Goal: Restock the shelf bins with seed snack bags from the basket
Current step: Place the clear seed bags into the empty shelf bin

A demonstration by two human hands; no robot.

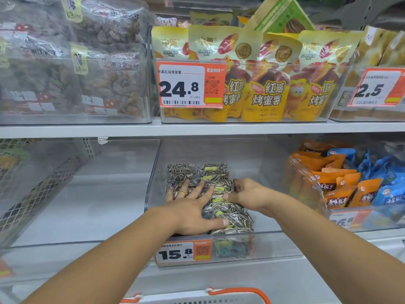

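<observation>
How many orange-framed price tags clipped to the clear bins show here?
4: the 24.8 tag on the upper middle bin, the 2.5 tag upper right, the 15.8 tag on the sunflower seed bin, and one partly hidden lower right. Others may sit out of frame.

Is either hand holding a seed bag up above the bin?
No: the left hand lies flat on the seed bags inside the bin, and the right hand rests against them.

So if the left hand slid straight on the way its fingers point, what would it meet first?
More sunflower seed bags toward the back of the clear bin. The left hand lies flat on the row, fingers pointing inward; beyond them, probably the bin's rear wall, though depth is unclear.
</observation>
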